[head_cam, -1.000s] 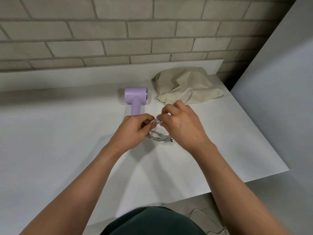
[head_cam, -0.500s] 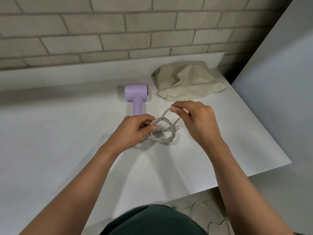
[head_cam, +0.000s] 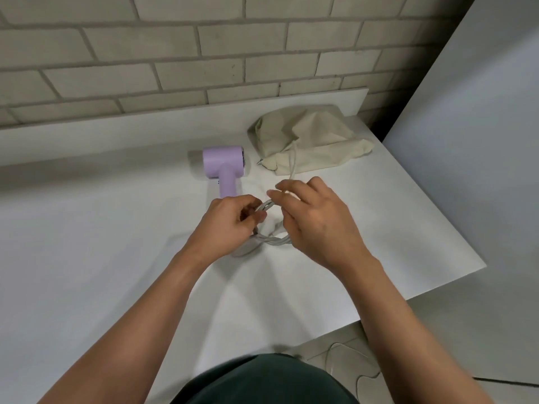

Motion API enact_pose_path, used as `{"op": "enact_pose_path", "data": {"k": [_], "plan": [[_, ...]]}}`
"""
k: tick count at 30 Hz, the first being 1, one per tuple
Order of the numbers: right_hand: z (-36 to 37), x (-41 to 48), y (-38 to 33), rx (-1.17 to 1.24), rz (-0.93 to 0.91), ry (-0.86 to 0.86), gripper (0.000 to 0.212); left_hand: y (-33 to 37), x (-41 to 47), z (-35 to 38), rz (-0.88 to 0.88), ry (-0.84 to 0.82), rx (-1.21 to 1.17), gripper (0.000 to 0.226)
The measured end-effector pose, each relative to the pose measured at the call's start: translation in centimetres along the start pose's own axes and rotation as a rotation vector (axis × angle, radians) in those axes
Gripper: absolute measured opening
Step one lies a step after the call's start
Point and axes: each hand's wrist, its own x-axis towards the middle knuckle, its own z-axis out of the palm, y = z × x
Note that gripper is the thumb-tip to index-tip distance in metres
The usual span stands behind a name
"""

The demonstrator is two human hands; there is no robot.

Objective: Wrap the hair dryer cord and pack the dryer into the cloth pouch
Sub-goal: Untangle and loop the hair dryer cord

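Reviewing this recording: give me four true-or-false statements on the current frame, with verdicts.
1. The lilac hair dryer lies on the white table, left of the cloth pouch. True.
2. The dryer is packed inside the pouch. False: it lies outside, beside the pouch.
3. The left hand and the right hand both hold the cord. True.
4. The cord lies stretched out straight across the table. False: it is gathered in loops between the hands.
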Motion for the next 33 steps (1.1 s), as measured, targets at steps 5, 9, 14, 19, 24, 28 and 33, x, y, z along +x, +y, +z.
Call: {"op": "enact_pose_path", "data": {"k": [5, 9, 14, 19, 24, 28, 33], "plan": [[1.7, 0.2, 0.5, -0.101, -0.032, -0.021, 0.025, 0.6, 0.1, -0.2, 0.039, -0.047, 0.034, 0.008], [1.2, 0.1, 1.3, -0.03, 0.0, 0.02, 0.013, 0.5, 0.2, 0.1, 0.059, -0.062, -0.045, 0.01], [0.0, -0.4, 1.3, 0.11, 0.215, 0.04, 0.007, 0.7, 0.3, 0.5, 0.102, -0.085, -0.095, 0.01], [-1.2, 0.3, 2.1, 0.174, 0.236, 0.043, 0.015, 0.3, 0.0, 1.0, 0.087, -0.17, 0.006, 0.016], [-1.3, 0.2, 2.5, 0.132, 0.038, -0.094, 0.025, 0.3, -0.3, 1.1, 0.047, -0.128, -0.044, 0.016], [0.7, -0.2, 2.3, 0.042, -0.046, -0.073, 0.017, 0.4, -0.2, 1.1, 0.024, -0.118, -0.047, 0.014], [0.5, 0.1, 2.6, 0.009, -0.027, -0.005, 0.025, 0.6, -0.2, 1.2, -0.012, -0.09, -0.118, 0.011]]}}
